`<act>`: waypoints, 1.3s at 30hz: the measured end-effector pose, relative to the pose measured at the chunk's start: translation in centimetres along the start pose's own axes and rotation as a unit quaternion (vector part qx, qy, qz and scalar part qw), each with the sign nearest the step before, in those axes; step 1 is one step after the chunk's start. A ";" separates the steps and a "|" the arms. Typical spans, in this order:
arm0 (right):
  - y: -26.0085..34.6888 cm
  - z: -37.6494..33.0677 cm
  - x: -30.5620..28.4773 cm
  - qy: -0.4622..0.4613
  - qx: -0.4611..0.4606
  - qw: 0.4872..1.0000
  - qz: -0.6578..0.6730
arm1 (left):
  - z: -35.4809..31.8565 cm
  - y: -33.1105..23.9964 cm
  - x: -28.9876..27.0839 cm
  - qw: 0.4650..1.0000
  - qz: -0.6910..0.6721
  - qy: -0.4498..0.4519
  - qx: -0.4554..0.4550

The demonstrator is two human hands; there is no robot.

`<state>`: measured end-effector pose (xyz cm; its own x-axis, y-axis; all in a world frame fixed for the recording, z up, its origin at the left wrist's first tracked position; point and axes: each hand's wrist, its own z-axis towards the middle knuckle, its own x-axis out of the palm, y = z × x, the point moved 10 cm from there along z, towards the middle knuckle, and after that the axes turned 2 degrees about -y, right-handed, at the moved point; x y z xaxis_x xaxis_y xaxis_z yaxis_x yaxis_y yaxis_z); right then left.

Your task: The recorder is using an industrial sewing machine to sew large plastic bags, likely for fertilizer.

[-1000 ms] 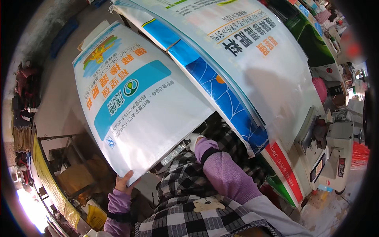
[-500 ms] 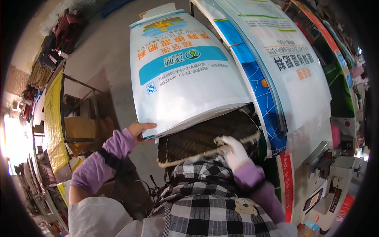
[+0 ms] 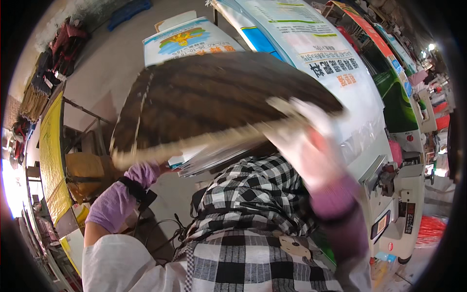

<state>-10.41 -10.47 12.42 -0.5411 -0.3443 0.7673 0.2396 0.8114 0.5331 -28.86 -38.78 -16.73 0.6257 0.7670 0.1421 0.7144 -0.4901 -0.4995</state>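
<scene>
Grey floor (image 3: 99, 80) fills the upper left of the frame, with a blue bundle (image 3: 129, 13) lying at the top, a yellow sheet (image 3: 52, 155) hanging at the left and a pale sewing machine (image 3: 411, 194) at the lower right. Across the centre, a dark panel (image 3: 214, 97) with a frayed pale edge is up in the air, tilted and blurred, above the lap of a person in a checked apron (image 3: 248, 194). Its lower right edge is pinched between the fingers of the white-gloved right hand (image 3: 311, 134). At the centre left, the left hand is mostly hidden behind the panel's lower edge, beyond a purple sleeve (image 3: 114, 204); whether it grips anything cannot be told. Behind the panel, at the upper centre, lies a printed white sack (image 3: 214, 29), partly covered from view, and a stack of printed sacks (image 3: 311, 29) slopes to its right. As far as this moment shows, the lifting of the panel is done, while setting it down is not yet done
</scene>
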 end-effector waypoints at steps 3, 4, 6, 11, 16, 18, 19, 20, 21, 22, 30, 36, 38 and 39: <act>-6.1 12.1 -5.5 -0.038 0.076 0.996 -0.018 | -2.7 -1.9 2.5 0.996 -0.059 -0.034 0.059; -6.8 14.0 -5.9 0.049 0.075 0.995 -0.043 | -3.7 -1.8 2.8 0.983 -0.141 -0.014 0.120; -9.1 15.1 -7.7 0.022 0.084 0.994 -0.073 | -3.7 5.0 -2.2 0.975 -0.157 -0.069 0.144; -8.6 14.9 -9.0 0.117 -0.124 0.896 -0.411 | -3.9 4.9 8.4 0.765 0.478 -0.018 0.431; -8.3 13.5 -8.3 0.092 -0.141 0.938 -0.303 | -0.7 -0.9 15.3 0.606 0.680 -0.163 0.378; -12.3 14.5 -12.1 -0.018 0.119 0.992 -0.035 | 1.8 -3.2 13.9 0.657 0.623 -0.247 0.346; -12.3 14.4 -12.0 -0.015 0.129 0.991 -0.022 | 4.0 -3.4 13.0 0.743 0.594 -0.163 0.262; -12.0 14.2 -12.6 -0.022 0.126 0.992 -0.018 | 3.6 -3.7 13.2 0.742 0.598 -0.155 0.261; -11.5 14.2 -13.1 -0.024 0.099 0.993 -0.057 | 3.5 -3.3 13.0 0.754 0.597 -0.135 0.238; -11.0 14.2 -13.6 -0.025 0.073 0.992 -0.097 | 3.6 -2.5 12.9 0.766 0.595 -0.116 0.214; -11.8 14.8 -13.6 -0.011 0.119 0.993 -0.017 | 0.7 7.8 11.2 0.640 0.638 -0.008 0.428; -11.4 14.4 -13.1 0.001 0.089 0.995 -0.035 | 7.9 1.8 12.4 0.610 0.698 -0.201 0.317; -12.6 14.6 -11.9 0.003 0.111 0.994 -0.015 | 8.5 1.5 8.5 0.662 0.653 -0.217 0.297; -12.2 14.4 -13.7 -0.010 0.112 0.993 -0.018 | 7.6 2.1 10.6 0.668 0.647 -0.187 0.317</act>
<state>-17.57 -8.90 -9.72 -0.5627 -0.3670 0.7407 0.0358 0.8844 0.4654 -23.15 -28.49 -22.75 0.3843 -0.0212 -0.9230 -0.6991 -0.6596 -0.2760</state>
